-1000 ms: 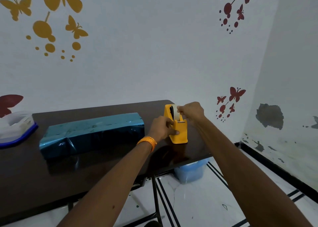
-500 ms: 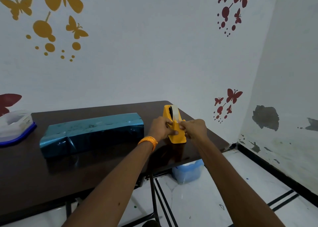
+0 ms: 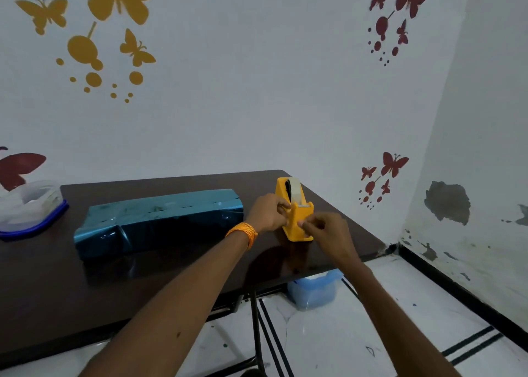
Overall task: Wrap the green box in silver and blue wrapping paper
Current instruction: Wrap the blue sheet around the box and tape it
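one left hand (image 3: 267, 214) grips dispenser (image 3: 298, 214) beside wrapped box (image 3: 160, 216).

Glossy blue foil paper (image 3: 160, 219), smooth yellow plastic tape dispenser (image 3: 297, 219), polished dark tabletop (image 3: 85, 296)

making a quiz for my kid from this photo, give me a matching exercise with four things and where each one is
Things:
1 wrapped box
2 tape dispenser
3 clear tub with blue rim
4 blue bin

Places:
A on the floor under the table
B gripped by the left hand
C at the table's far left edge
D lying mid-table, untouched

Pairs: 1-D, 2-B, 3-C, 4-A
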Tool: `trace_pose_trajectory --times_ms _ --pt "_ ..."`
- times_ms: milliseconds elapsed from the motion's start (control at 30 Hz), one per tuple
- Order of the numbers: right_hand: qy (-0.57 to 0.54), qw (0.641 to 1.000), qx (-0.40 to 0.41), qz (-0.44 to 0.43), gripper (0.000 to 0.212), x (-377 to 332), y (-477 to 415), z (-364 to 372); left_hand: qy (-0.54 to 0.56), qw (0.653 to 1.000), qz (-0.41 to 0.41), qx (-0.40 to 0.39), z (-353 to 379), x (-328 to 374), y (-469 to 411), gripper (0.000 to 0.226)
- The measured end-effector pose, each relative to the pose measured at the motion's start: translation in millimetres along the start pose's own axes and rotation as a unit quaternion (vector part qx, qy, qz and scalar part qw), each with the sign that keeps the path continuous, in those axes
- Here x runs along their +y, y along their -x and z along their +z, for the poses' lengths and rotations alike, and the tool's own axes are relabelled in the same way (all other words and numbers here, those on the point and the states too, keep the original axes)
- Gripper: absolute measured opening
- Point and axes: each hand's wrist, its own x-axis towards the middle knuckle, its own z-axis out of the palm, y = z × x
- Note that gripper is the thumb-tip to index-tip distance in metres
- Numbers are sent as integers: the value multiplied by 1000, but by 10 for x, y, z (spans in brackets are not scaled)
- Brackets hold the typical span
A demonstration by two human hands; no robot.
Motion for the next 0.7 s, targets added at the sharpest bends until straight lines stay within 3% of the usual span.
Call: trace_pose_trajectory --times_ms 100,167,367,700 --pt "-36 997 -52 -46 24 -398 -196 20 146 988 -17 47 -313 58 159 19" --pt "-77 992 -85 -53 22 -599 -309 123 187 981 -21 52 -623 41 286 18" --pt "-106 975 -153 -117 14 -1046 -492 532 140 989 -16 48 -1312 -230 560 23" --pt "-106 972 -168 -125 11 -1305 -550 830 113 988 -12 104 -1536 -439 681 15"
